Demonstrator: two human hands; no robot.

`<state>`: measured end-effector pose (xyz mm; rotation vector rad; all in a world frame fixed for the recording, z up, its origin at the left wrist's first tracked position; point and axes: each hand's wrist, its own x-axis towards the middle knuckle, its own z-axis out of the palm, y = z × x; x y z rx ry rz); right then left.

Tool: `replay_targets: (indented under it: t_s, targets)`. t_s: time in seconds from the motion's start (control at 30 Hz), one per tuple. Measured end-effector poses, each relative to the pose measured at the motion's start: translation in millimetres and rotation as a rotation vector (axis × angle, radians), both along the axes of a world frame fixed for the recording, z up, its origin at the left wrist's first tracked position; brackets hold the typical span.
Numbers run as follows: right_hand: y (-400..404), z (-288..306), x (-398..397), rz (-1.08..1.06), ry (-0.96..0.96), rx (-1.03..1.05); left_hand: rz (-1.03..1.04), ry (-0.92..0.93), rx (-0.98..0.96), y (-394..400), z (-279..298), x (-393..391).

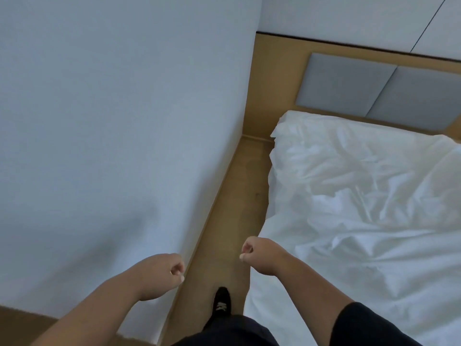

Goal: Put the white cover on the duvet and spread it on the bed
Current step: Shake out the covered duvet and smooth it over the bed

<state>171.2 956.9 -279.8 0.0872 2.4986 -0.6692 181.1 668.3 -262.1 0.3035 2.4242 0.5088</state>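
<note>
Left hand (167, 270) and right hand (257, 253): both clenched into fists, empty, out over the narrow tan wooden floor strip (237, 196) beside the pale wall (112, 121). Rumpled white covered duvet (361, 196): spread across the bed, under the grey-panelled wooden headboard (349, 86).

A pale blue-grey wall (99, 121) fills the left, meeting a narrow strip of tan wooden floor (239, 196) that runs from near to far. At the far right stands a wooden headboard (277, 78) with two grey padded panels (346, 83), below another pale wall (336, 16). The light is soft and even.
</note>
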Motion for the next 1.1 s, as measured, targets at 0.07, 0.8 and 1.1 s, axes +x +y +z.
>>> replay_targets:
  t_s: [0.07, 0.8, 1.1]
  targets:
    - [13.9, -7.0, -29.2, -0.009, -0.028, -0.003, -0.012, -0.033, -0.018, 8.4, -8.2, -31.4]
    - [292.6, 10.5, -437.4, -0.206, -0.035, 0.09, -0.215, -0.05, -0.042, 278.3, 6.2, -526.4]
    - [370.9, -10.6, -596.6, -0.411, -0.077, 0.086, -0.414, -0.027, -0.066, 395.0, -9.5, -756.0]
